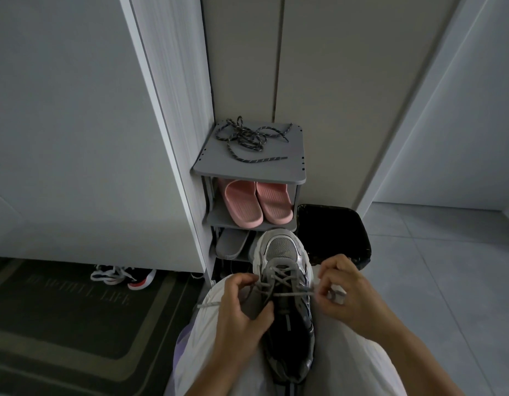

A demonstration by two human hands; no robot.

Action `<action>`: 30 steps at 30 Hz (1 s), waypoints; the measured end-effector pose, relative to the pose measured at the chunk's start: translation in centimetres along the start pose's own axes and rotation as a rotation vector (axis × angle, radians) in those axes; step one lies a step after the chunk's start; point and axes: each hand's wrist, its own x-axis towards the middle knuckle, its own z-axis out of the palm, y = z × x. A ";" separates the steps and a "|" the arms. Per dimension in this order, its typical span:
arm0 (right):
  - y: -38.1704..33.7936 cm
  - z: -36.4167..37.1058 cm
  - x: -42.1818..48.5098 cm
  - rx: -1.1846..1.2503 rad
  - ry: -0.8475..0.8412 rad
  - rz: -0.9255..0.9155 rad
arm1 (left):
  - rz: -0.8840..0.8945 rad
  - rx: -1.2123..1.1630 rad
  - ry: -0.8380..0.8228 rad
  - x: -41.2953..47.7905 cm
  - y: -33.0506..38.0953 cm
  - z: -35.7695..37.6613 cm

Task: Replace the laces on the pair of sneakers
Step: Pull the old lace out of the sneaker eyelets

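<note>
While the head camera looks down, the grey-and-white sneaker [284, 298] lies on the person's lap, toe pointing away toward the shoe rack [293, 164], heel toward the body, resting on white trousers [350, 367]. A grey lace [279, 277] criss-crosses its eyelets. Left hand [242, 310] sits at the shoe's left flank, fingers curled and pinching the lace – one loose tip [207, 304] pokes out to the left past the knuckles. Right hand [347, 292] is on the other side, fingers bent in tight, pinching the lace where it leaves the top eyelet row; exactly which fingertips grip it is hard to make out in this dim light.

Up on the rack's top board, a dark speckled lace [247, 140] lies in a loose tangle – well apart from the sneaker. One shelf down, a pair of pink slippers [256, 202]; below them, a grey slipper [232, 242]. A black bin [336, 232] stands just beside the rack on the right. Off to the left, another shoe [127, 277] with white laces sits at the far edge of a dark floor mat [61, 315].
</note>
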 end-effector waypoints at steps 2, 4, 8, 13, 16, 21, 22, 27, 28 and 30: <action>0.7 0.3 0.3 -0.158 0.025 0.003 | 0.010 -0.010 -0.026 -0.1 -0.2 0.0; 0.2 1.1 0.9 -0.261 0.035 -0.035 | 0.013 -0.035 -0.044 -0.2 -0.1 0.1; -1.8 3.3 2.0 -0.414 0.005 -0.186 | 0.038 -0.045 -0.044 -0.2 0.4 0.2; -2.2 3.9 1.4 -0.270 -0.037 -0.185 | 0.066 -0.031 -0.061 -0.1 0.3 0.1; -2.4 2.5 0.1 -0.212 -0.074 -0.218 | 0.152 0.084 -0.028 0.1 -0.3 0.1; -1.5 1.5 -0.2 0.101 -0.094 0.098 | 0.217 0.145 -0.105 0.4 -0.8 0.2; -0.9 1.6 0.2 0.170 -0.017 0.198 | 0.234 0.156 -0.125 0.4 -0.7 0.2; 0.7 1.8 1.8 -0.126 0.285 0.258 | 0.274 0.271 -0.160 2.1 0.4 0.0; 0.5 1.9 2.0 -0.176 0.281 0.153 | 0.304 0.354 -0.173 2.9 0.8 0.0; -0.2 2.3 2.6 -0.196 0.156 -0.037 | 0.368 0.570 -0.290 4.5 1.9 0.2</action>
